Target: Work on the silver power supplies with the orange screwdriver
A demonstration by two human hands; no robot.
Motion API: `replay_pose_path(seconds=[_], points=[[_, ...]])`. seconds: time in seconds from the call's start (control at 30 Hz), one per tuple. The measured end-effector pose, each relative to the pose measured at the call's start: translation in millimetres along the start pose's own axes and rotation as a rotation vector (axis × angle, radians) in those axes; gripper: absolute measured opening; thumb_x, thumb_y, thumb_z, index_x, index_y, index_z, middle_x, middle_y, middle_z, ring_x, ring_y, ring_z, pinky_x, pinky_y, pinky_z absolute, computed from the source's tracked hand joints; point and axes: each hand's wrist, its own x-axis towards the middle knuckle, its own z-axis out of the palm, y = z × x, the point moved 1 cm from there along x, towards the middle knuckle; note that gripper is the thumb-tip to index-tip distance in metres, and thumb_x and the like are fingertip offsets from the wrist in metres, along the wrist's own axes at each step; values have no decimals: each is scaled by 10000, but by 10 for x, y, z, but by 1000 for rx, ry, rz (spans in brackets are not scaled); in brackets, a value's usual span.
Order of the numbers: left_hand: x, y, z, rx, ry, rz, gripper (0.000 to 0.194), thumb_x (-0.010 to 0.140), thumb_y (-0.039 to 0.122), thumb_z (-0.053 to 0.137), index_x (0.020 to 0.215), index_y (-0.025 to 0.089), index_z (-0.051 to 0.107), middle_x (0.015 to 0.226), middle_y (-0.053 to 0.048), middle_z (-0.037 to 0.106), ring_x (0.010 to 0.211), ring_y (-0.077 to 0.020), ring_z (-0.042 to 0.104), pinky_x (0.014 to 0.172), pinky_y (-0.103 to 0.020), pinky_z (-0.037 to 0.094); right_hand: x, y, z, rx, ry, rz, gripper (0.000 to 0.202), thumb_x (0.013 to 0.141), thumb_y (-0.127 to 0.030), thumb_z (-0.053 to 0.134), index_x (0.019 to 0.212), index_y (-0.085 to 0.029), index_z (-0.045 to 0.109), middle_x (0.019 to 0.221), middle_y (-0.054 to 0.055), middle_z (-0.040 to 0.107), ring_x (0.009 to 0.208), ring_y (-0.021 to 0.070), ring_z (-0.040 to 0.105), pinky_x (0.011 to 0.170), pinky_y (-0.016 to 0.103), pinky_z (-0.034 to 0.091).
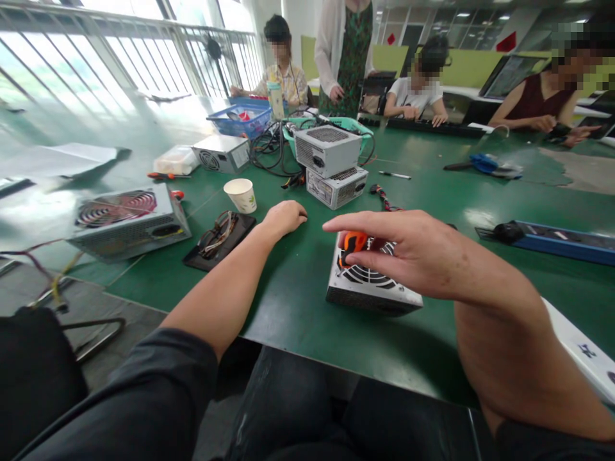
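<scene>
My right hand (408, 253) holds an orange and black screwdriver (354, 243) by its handle, between thumb and fingers. The index finger stretches out along the top. Under this hand lies a grey power supply unit (372, 301), its fan grille facing up; the hand covers part of it, and the screwdriver's tip cannot be made out. To the left, my left hand (284, 218) rests on the green table (293, 275) with its fingers curled down, holding nothing that I can see. It lies between a paper cup (241, 195) and the power supply, touching neither.
Two stacked power supplies (327, 150) stand ahead, by a cable-filled green basket (358, 125). At left are another power supply (129, 221) and a black tray (218, 240) with cables. A blue power strip (562, 243) lies right. Several people are across the table.
</scene>
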Motion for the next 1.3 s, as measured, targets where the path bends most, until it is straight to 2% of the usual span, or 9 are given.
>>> replay_pose_path(seconds=[0.1, 0.23, 0.47, 0.53, 0.67, 0.77, 0.97, 1.17, 1.3], points=[[15, -5, 16, 6, 13, 0, 289, 942, 268, 596, 1123, 209, 814, 1093, -92, 797, 1093, -260, 720, 919, -282, 535, 11, 14, 62, -45, 5, 39, 560, 970, -262, 655, 1513, -280, 517, 1291, 25, 747, 1045, 199, 736, 933, 306, 533], [13, 0, 20, 6, 24, 25, 296, 945, 282, 591, 1143, 218, 801, 1138, -93, 787, 1106, -262, 711, 929, -288, 533, 41, 26, 149, -76, 3, 86, 488, 963, -288, 663, 1436, -257, 546, 1142, 39, 754, 940, 222, 729, 826, 330, 524], [26, -5, 64, 10, 26, 68, 299, 947, 283, 576, 1119, 246, 818, 1112, -69, 798, 1102, -247, 716, 954, -270, 532, 39, 23, 118, -25, -43, 89, 476, 991, -293, 624, 1455, -304, 519, 1124, 19, 744, 863, 200, 715, 785, 330, 520], [53, -22, 91, 11, 30, 74, 292, 941, 288, 584, 1109, 261, 821, 1130, -51, 798, 1100, -241, 718, 967, -267, 532, 29, 43, 74, -11, 17, 101, 491, 990, -291, 621, 1469, -304, 513, 1145, 23, 736, 886, 201, 712, 802, 340, 543], [109, -43, 138, 16, 28, 82, 264, 911, 270, 610, 1069, 271, 821, 1130, -31, 798, 1072, -228, 724, 967, -269, 537, 14, 212, 4, 31, 321, 189, 547, 985, -317, 612, 1504, -273, 447, 1214, 57, 688, 964, 230, 705, 888, 416, 587], [124, -24, 147, 14, 39, 81, 257, 902, 264, 605, 1055, 250, 811, 1127, -52, 792, 1066, -235, 723, 951, -287, 545, 17, 436, 15, 31, 467, 239, 580, 977, -327, 601, 1513, -297, 381, 1103, 35, 682, 952, 247, 707, 872, 454, 602], [82, 82, 92, -18, 105, 99, 314, 959, 315, 527, 1155, 257, 765, 1181, -66, 778, 1097, -246, 711, 961, -322, 548, 72, 770, 119, -8, 512, 265, 414, 976, -334, 588, 1372, -263, 491, 1044, 38, 674, 885, 252, 701, 850, 468, 591], [63, 168, 65, -48, 110, 177, 309, 962, 323, 540, 1161, 256, 767, 1181, -58, 783, 1087, -237, 719, 990, -319, 539, 102, 826, 171, -12, 502, 254, 408, 968, -327, 584, 1364, -266, 504, 1063, 55, 690, 917, 266, 696, 876, 463, 574], [54, 210, 87, -55, 112, 251, 354, 979, 310, 517, 1241, 241, 745, 1270, -66, 759, 1167, -243, 701, 1048, -334, 517, 99, 830, 185, -8, 485, 264, 420, 967, -338, 590, 1371, -264, 504, 1066, 57, 690, 894, 257, 693, 860, 449, 578]])
